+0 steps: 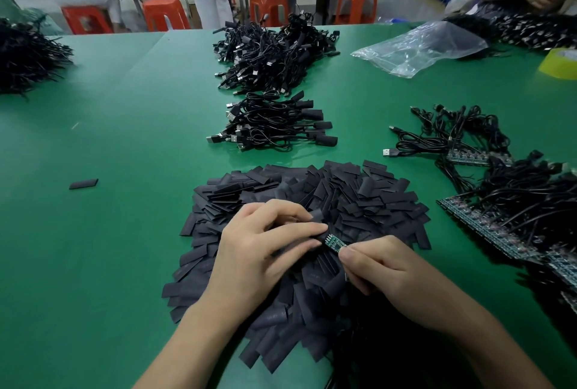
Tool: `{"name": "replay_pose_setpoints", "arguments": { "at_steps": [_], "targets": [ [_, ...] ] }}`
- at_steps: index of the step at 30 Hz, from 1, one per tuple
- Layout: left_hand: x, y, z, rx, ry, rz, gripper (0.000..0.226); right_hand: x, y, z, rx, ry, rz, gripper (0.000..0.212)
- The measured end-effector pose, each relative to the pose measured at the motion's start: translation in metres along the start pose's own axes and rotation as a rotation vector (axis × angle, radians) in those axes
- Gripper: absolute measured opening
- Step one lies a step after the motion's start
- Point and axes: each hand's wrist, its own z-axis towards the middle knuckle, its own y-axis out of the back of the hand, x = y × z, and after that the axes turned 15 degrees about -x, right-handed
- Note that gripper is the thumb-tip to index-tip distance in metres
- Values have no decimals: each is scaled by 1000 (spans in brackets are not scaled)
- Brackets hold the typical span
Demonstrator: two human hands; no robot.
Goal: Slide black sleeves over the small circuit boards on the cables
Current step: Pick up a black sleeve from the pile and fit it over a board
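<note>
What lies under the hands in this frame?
A heap of black sleeves on the green table. The left hand holds one sleeve, the right hand pinches a circuit board; the sleeves directly beneath the hands are covered.

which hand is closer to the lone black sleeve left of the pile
Left. The left hand is to the right of the lone sleeve, over the pile; the right hand sits beyond it, farther right.
</note>
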Motion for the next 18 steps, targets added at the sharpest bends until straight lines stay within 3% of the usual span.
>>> {"name": "replay_pose_setpoints", "arguments": {
  "at_steps": [12,18],
  "targets": [
    [1,5,3,116,10,-81,21,-2,5,1,34,-33,62,53],
    [3,5,1,127,23,-95,20,-3,5,3,-76,-12,69,47]
  ]
}}
